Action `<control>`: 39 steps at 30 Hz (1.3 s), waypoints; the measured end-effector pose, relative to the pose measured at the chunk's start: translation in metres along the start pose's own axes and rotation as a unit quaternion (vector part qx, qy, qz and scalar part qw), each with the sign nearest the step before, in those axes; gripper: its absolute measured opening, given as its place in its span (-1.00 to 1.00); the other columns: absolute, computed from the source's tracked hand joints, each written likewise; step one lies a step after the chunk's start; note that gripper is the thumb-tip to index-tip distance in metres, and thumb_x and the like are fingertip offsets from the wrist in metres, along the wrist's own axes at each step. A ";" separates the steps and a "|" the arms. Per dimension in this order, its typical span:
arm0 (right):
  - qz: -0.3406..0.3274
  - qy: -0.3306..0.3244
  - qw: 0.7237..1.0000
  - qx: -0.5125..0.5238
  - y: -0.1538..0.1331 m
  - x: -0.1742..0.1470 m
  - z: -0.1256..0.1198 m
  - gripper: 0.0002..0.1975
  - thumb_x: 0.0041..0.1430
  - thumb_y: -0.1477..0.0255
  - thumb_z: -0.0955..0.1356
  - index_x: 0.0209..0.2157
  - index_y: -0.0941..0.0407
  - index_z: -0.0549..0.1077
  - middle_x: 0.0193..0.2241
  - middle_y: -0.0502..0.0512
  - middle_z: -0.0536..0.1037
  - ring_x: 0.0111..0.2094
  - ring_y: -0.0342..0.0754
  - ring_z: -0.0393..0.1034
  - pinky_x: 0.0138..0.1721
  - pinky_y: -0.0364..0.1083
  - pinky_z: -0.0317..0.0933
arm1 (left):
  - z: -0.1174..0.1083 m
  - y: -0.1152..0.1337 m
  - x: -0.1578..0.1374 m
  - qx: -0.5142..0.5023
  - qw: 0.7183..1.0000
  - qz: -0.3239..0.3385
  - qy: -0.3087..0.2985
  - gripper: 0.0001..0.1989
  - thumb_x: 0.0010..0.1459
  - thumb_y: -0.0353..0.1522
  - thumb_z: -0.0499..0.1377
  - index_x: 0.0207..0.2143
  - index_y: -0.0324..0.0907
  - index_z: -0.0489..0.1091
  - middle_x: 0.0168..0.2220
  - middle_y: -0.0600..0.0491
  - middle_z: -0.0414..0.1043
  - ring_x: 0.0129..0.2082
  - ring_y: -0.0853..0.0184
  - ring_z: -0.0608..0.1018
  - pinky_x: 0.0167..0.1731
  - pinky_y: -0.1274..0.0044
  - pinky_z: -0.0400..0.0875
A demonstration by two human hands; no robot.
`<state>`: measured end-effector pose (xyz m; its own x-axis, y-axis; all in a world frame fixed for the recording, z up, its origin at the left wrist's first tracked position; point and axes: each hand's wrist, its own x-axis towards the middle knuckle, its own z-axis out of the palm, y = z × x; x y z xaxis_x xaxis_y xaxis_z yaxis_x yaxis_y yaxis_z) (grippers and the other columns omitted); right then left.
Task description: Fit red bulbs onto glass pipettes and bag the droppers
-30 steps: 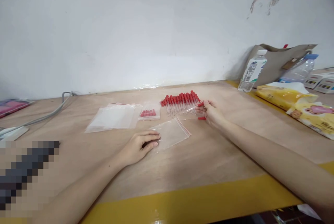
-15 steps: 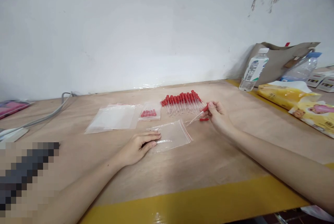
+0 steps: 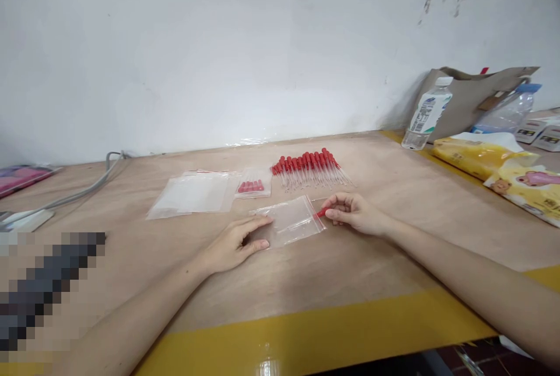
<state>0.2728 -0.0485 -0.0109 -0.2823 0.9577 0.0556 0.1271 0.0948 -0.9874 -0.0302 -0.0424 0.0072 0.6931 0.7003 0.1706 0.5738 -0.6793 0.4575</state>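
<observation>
A clear zip bag (image 3: 292, 223) lies flat on the brown-covered table, its red-striped mouth to the right. My right hand (image 3: 353, 212) pinches a dropper (image 3: 322, 212) by its red bulb; the clear tube lies inside the bag through the mouth. At the bag's left end rests my left hand (image 3: 240, 242), thumb and fingers apart, fingertips at the bag's edge. Behind the bag lies a row of red-bulbed droppers (image 3: 306, 169). To the left of that row is a small filled bag (image 3: 252, 187) with several droppers in it.
A stack of flat zip bags (image 3: 188, 194) lies on the left, near a grey cable (image 3: 94, 187). At the right stand a water bottle (image 3: 429, 113), a grey bag (image 3: 468, 93) and yellow tissue packs (image 3: 481, 154). Yellow tape (image 3: 306, 329) runs along the front edge.
My right hand has moved left and down, bringing the dropper's tube into the bag. My left thumb and fingers have spread farther apart.
</observation>
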 end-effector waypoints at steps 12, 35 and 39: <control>-0.084 -0.048 0.984 -0.152 0.000 0.000 0.009 -0.83 -0.10 0.39 0.38 -0.38 0.11 0.48 -0.47 0.00 0.48 -0.50 -0.17 0.30 -0.46 -0.16 0.19 | 0.001 0.005 0.005 -0.009 0.999 0.040 -0.022 -0.59 0.14 -0.22 0.07 0.05 -0.08 0.25 0.05 0.03 0.31 0.06 0.27 0.34 0.05 0.36 0.24; -0.130 0.133 0.820 -0.542 0.002 0.016 -0.048 -0.83 0.06 0.30 0.32 -0.33 0.04 0.49 -0.28 0.11 0.44 -0.20 0.06 0.25 -0.23 0.03 0.04 | 0.002 0.001 0.004 -0.029 0.998 0.041 -0.037 -0.69 0.21 -0.27 0.00 -0.01 0.00 0.33 0.09 0.07 0.26 0.09 0.27 0.31 0.09 0.32 0.18; -0.122 0.114 0.806 -0.568 0.004 0.016 -0.056 -0.85 0.07 0.28 0.31 -0.41 0.00 0.50 -0.29 0.08 0.45 -0.20 0.05 0.24 -0.24 0.02 -0.01 | 0.003 0.001 0.004 -0.014 0.998 0.048 -0.031 -0.67 0.18 -0.26 0.03 0.00 0.00 0.31 0.08 0.06 0.27 0.10 0.25 0.29 0.12 0.28 0.11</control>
<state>0.3222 -0.0177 -0.0052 -0.2647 0.8859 0.3810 0.9196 0.3508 -0.1767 -0.0253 -0.0411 0.0060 0.7707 0.6163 0.1618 0.4907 -0.7360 0.4664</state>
